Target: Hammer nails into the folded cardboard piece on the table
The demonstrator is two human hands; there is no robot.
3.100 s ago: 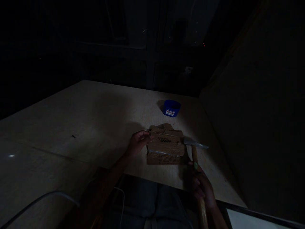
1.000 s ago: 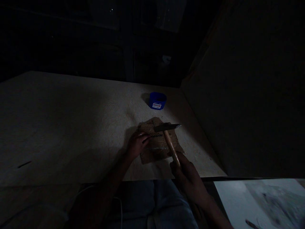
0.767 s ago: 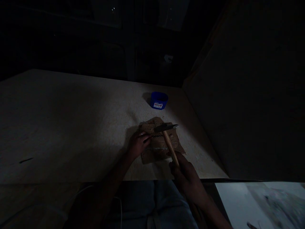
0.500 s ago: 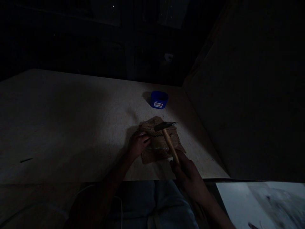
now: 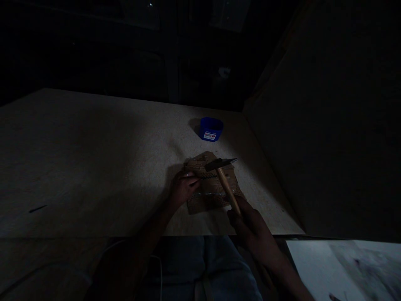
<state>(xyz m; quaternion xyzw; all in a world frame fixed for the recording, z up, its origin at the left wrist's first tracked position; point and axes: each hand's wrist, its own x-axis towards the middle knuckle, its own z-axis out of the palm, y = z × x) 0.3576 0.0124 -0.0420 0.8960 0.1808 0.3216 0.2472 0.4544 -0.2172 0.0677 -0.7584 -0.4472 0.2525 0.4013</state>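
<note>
My right hand is wrapped round the wooden handle of a hammer. Its dark metal head hangs over a worn piece of cardboard near the table's front edge. My left hand rests at the cardboard's left side, with its fingers pinched at the left end of a dark ridged strip. The strip lies across the cardboard; in the dim light I cannot tell whether it is a chain or a twisted rod. The hammer partly hides the cardboard's right part.
A blue plastic tub with a white label stands behind the cardboard on the pale table. A thin dark piece lies at the far left. A tall dark panel borders the table on the right.
The whole view has shifted slightly, moving things a little to the right. Both hands keep their hold, and the hammer stays raised at about the same height.
</note>
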